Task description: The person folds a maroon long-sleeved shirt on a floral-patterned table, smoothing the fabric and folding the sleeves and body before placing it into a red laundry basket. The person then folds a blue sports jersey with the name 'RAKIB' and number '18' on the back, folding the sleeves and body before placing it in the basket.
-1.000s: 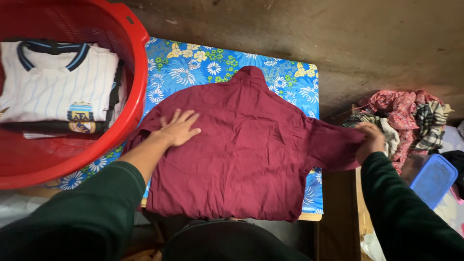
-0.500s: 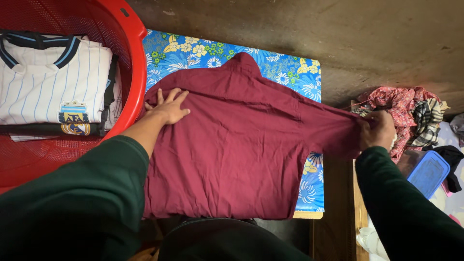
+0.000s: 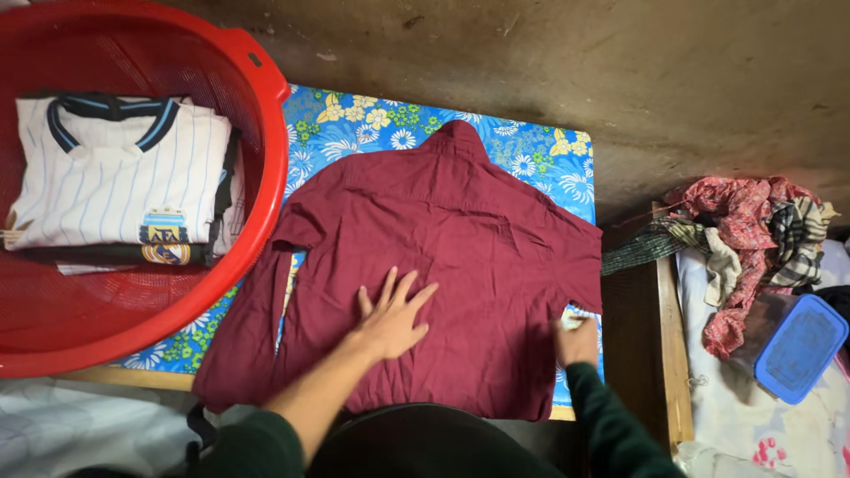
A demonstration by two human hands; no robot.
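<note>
Head view | left hand [image 3: 394, 323] flat, open on maroon shirt [image 3: 443, 257] | right hand [image 3: 577, 341] pinching its hem

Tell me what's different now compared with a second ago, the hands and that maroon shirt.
The left hand slid from the shirt's left shoulder area down to the middle of the maroon cotton shirt, pressing flat. The right hand let go of the stretched-out right sleeve and now sits at the shirt's lower right edge. The red plastic basket with the folded striped jersey stayed put.

matt maroon cloth shirt [image 3: 443, 257], glossy red plastic basket [image 3: 266, 133]
</note>
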